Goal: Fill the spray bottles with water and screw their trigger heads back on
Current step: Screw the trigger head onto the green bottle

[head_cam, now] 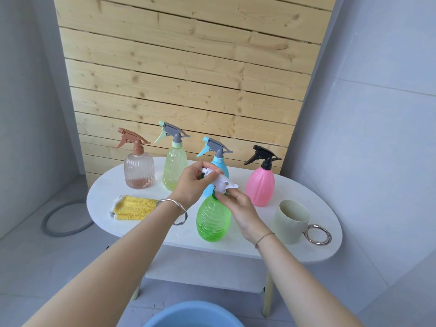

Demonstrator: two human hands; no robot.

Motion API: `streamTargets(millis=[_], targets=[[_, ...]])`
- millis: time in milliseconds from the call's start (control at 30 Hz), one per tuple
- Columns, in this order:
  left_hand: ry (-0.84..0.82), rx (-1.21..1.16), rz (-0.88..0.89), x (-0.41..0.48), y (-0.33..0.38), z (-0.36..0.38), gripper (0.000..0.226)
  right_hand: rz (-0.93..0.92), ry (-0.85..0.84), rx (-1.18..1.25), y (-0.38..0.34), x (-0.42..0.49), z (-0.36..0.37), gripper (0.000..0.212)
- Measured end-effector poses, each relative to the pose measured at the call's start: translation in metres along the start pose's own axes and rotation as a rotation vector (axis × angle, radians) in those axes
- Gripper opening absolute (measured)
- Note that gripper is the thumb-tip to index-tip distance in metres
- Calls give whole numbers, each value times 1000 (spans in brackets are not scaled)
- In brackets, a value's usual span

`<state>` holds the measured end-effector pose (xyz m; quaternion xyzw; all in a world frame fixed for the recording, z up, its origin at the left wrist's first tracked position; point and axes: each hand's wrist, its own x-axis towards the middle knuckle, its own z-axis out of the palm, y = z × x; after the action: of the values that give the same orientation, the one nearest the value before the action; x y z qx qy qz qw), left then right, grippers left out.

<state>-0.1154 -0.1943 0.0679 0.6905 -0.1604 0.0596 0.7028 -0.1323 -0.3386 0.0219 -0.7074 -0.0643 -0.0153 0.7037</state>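
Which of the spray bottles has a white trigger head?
The green ribbed bottle that the left hand and right hand hold; the four others have brown, grey or black heads.

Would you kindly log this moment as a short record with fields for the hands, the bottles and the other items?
left hand: grips white trigger head
right hand: pinches that head's base at green bottle neck
green bottle: upright on table, front
heads on: clear-pink bottle, yellow-green bottle, blue bottle, pink bottle
other items: yellow cloth, mug, blue basin below
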Motion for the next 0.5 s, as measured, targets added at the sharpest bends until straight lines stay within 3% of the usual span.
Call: streamTargets(millis=[133,333,500], targets=[[0,16,5,-1,4,2,11,-60,163,-57,2,3,16,33],[3,9,2,-1,2,2,11,11,-5,-1,-2,-1,-4,26],[1,14,10,0,2,2,12,-117,181,-93,3,3,16,33]])
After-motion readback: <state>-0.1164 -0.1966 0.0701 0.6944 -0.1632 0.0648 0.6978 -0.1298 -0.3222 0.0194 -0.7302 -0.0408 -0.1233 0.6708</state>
